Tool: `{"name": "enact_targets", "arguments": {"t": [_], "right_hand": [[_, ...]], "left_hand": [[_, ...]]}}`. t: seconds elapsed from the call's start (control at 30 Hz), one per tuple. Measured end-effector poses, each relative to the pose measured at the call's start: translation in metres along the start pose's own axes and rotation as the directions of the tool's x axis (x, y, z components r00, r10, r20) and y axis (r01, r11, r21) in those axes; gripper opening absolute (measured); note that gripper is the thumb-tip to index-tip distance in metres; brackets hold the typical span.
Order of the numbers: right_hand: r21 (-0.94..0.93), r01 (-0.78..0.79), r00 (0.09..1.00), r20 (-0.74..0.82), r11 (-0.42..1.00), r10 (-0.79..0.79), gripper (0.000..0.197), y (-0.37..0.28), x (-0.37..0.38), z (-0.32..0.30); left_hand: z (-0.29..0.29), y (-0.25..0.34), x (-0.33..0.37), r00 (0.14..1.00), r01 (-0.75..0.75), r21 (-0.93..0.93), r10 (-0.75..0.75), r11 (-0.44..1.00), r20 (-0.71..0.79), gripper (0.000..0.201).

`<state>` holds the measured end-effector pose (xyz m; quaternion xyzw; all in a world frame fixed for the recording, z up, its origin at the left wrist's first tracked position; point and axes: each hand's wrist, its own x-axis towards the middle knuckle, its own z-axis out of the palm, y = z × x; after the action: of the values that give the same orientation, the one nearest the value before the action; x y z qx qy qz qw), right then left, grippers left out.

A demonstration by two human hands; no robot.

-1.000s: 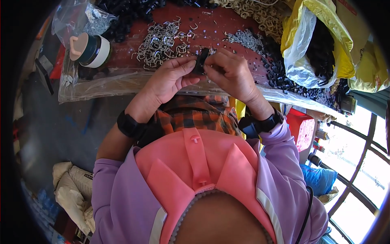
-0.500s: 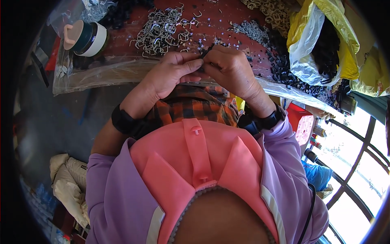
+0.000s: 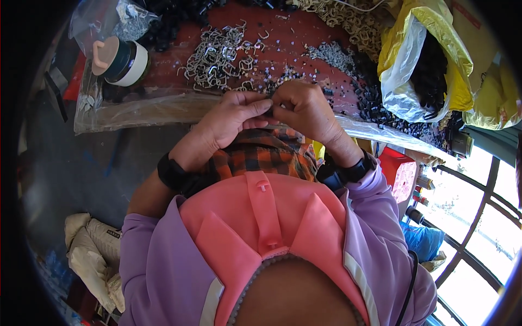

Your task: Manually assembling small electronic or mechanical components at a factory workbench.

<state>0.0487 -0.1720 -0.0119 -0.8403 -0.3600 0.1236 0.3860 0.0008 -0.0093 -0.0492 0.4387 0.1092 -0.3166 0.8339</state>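
Observation:
At the near edge of the red table, my left hand and my right hand meet, fingertips pinched together. Between them sits a small dark piece, mostly covered by the fingers, so its kind is unclear. Just beyond the left hand lies a heap of bent silver metal hooks. Small black parts are strewn to the right of my right hand. Farther back is a pile of tiny silver pieces.
A dark green and white lidded jar stands at the far left beside a clear plastic bag. Tan hooked pieces heap at the back. On the right, a yellow and white plastic bag holds black parts. Clear plastic sheeting covers the table's front edge.
The whole view has shifted slightly. In the earlier frame, a dark piece showed above the fingertips; now it is mostly hidden between them. Both hands stay pinched together.

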Motion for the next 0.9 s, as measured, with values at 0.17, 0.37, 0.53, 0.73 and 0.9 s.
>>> {"name": "enact_targets", "arguments": {"t": [0.17, 0.37, 0.53, 0.73, 0.9], "right_hand": [[-0.018, 0.097, 0.991, -0.091, 0.995, -0.098, 0.006, 0.001, 0.004, 0.002], [0.118, 0.119, 0.989, -0.104, 0.986, -0.107, 0.005, 0.015, 0.014, -0.004], [-0.103, -0.061, 0.94, -0.342, 0.993, 0.023, 0.009, 0.052, 0.022, -0.048], [-0.657, -0.443, 0.865, -0.491, 0.61, 0.099, 0.021, 0.179, 0.02, -0.111], [-0.614, -0.436, 0.867, -0.483, 0.658, 0.123, 0.025, 0.186, 0.026, -0.109]], "left_hand": [[-0.001, 0.008, 0.004, 0.999, -0.021, -0.054, 0.023, 0.998, 0.035, 0.021], [-0.004, 0.013, 0.01, 1.0, -0.005, -0.194, 0.009, 0.981, 0.02, 0.017], [-0.012, 0.019, 0.005, 0.994, -0.089, -0.229, 0.073, 0.969, -0.08, 0.016], [-0.015, 0.019, 0.001, 0.987, -0.141, -0.245, 0.118, 0.959, -0.106, 0.016], [-0.018, 0.018, -0.005, 0.985, -0.15, -0.25, 0.124, 0.957, -0.117, 0.016]]}}
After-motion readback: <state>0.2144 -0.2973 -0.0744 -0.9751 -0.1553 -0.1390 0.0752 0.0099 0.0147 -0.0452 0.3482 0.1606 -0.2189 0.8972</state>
